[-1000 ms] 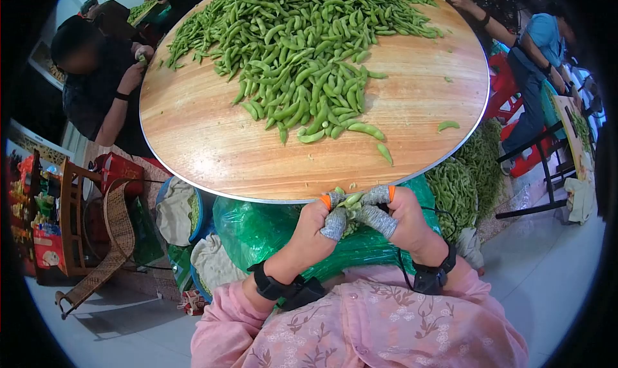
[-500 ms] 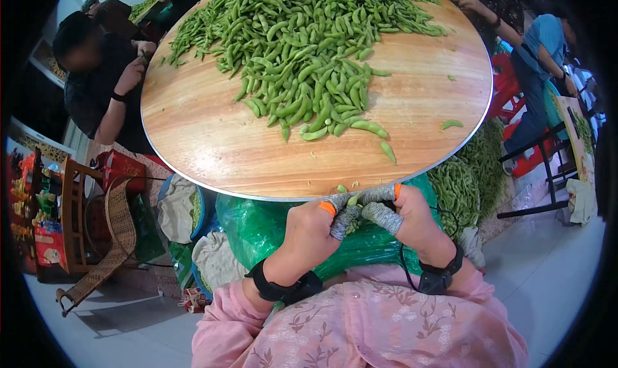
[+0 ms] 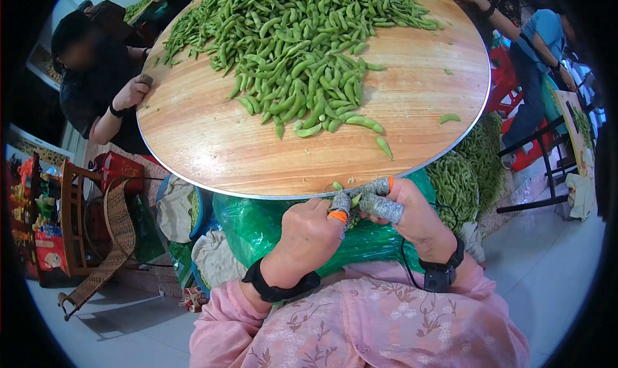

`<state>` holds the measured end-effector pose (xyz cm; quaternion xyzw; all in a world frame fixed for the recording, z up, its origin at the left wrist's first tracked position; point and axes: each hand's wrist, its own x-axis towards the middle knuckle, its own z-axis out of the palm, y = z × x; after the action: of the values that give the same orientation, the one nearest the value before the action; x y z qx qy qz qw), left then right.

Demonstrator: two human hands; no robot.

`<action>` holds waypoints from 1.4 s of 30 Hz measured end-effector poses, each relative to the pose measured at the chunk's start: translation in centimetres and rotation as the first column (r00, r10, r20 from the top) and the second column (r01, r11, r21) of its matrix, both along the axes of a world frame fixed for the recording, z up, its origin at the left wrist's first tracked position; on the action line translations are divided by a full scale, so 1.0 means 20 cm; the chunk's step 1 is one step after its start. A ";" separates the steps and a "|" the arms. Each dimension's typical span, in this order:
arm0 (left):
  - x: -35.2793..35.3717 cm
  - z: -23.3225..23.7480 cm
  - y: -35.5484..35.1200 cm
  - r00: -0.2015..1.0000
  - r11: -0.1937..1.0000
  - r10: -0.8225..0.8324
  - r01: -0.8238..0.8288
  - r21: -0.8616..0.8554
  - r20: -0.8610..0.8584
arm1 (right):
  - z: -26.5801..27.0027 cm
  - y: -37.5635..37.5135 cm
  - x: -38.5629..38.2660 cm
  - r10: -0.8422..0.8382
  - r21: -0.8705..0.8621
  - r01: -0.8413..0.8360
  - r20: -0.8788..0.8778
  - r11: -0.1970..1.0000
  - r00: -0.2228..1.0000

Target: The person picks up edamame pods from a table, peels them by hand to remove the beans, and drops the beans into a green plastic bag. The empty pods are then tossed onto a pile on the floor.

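At the near edge of the round wooden table [image 3: 232,156], my left hand [image 3: 312,233] and my right hand [image 3: 415,213] meet fingertip to fingertip. Grey wraps with orange bands cover several of my fingers. A green soybean pod [image 3: 355,201] is pinched between the two hands, partly hidden by the wrapped fingers. Just beyond them a small green piece [image 3: 337,185] lies at the table rim. A large heap of soybean pods [image 3: 302,65] covers the far part of the table, and one loose pod [image 3: 383,147] lies nearest my hands.
Green plastic [image 3: 251,226] spreads below the table edge over my lap. Cloth-covered blue tubs [image 3: 205,207] stand at left, near a wooden chair [image 3: 77,207]. More pods [image 3: 460,181] are piled on the floor at right. A person [image 3: 96,78] sits at the table's left side.
My left hand has turned and its fingers have shifted over the pod; my right fingers have spread slightly. The person at left has lowered a hand to the table edge. The view has shifted slightly.
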<state>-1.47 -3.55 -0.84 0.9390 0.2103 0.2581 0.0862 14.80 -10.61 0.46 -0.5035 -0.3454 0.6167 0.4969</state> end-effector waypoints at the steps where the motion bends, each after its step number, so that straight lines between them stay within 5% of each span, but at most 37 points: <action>1: 0.00 0.00 0.00 1.000 1.000 -0.007 0.008 0.023 -0.009 | 0.00 0.00 0.00 0.007 -0.022 -0.007 0.012 1.000 1.000; 8: -0.01 0.02 0.00 0.999 0.999 -0.046 0.046 0.026 -0.011 | 0.00 0.01 -0.01 -0.014 0.000 0.014 -0.009 1.000 1.000; 11: -0.02 0.01 0.00 0.996 0.996 -0.022 0.014 -0.094 -0.084 | -0.03 0.00 0.00 -0.024 0.018 0.024 -0.009 1.000 1.000; 13: -0.02 -0.03 0.01 0.996 0.928 -0.048 0.073 -0.365 0.077 | -0.03 -0.01 0.00 0.009 0.058 -0.009 0.005 0.998 1.000; 14: -0.02 -0.02 0.02 0.996 0.928 -0.048 0.073 -0.365 0.077 | -0.03 -0.01 0.00 0.009 0.058 -0.009 0.005 0.998 1.000; 16: -0.02 0.00 0.02 0.984 0.695 -0.086 0.170 -0.699 0.154 | -0.04 -0.02 0.00 0.004 0.112 -0.006 0.014 0.994 1.000; 17: -0.03 0.01 0.02 0.985 0.695 -0.085 0.168 -0.699 0.152 | -0.03 -0.02 0.00 0.004 0.112 -0.006 0.013 0.994 1.000; 19: -0.02 0.03 0.02 0.956 0.295 0.009 0.276 -0.915 0.292 | 0.00 -0.02 0.00 0.043 0.156 -0.042 -0.002 0.987 0.999; 23: 0.00 0.03 0.01 0.932 0.175 0.109 0.325 -0.929 0.346 | -0.01 -0.01 -0.03 -0.013 0.279 -0.010 0.079 0.960 0.997; 25: -0.01 0.05 0.00 0.957 0.039 0.137 0.252 -0.967 0.255 | -0.02 -0.01 -0.03 -0.032 0.323 -0.062 0.278 0.944 0.960; 29: -0.01 0.00 0.01 0.970 0.058 0.088 0.220 -0.974 0.224 | 0.02 0.00 -0.04 -0.034 0.327 -0.116 0.418 0.938 0.908; 31: 0.01 -0.04 -0.01 0.937 -0.102 0.295 0.224 -0.969 0.186 | -0.02 0.01 -0.05 -0.161 0.484 -0.200 0.605 0.852 0.780; 35: 0.02 -0.03 -0.02 0.933 -0.065 0.308 0.214 -0.975 0.184 | -0.01 -0.01 -0.03 -0.178 0.464 -0.119 0.548 0.878 0.817; 37: 0.00 0.02 0.00 0.969 0.318 0.115 0.171 -0.933 0.217 | -0.01 -0.05 0.04 -0.206 0.386 -0.040 0.573 0.922 0.793; 38: -0.01 0.04 0.02 0.970 0.320 0.114 0.170 -0.932 0.216 | -0.03 -0.08 0.08 -0.267 0.403 0.044 0.520 0.914 0.811; 40: -0.01 0.07 0.06 0.989 0.763 0.147 -0.096 -0.640 0.027 | 0.00 -0.15 0.21 -0.302 0.389 0.088 0.534 0.917 0.790; 42: 0.03 0.07 0.09 0.987 0.845 0.145 -0.163 -0.510 -0.074 | 0.03 -0.24 0.34 -0.270 0.208 0.176 0.633 0.962 0.726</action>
<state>-0.87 -1.65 0.59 0.8661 0.3475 0.1833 0.3092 21.64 -15.45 1.05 -0.6907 -0.4746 0.3123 0.4474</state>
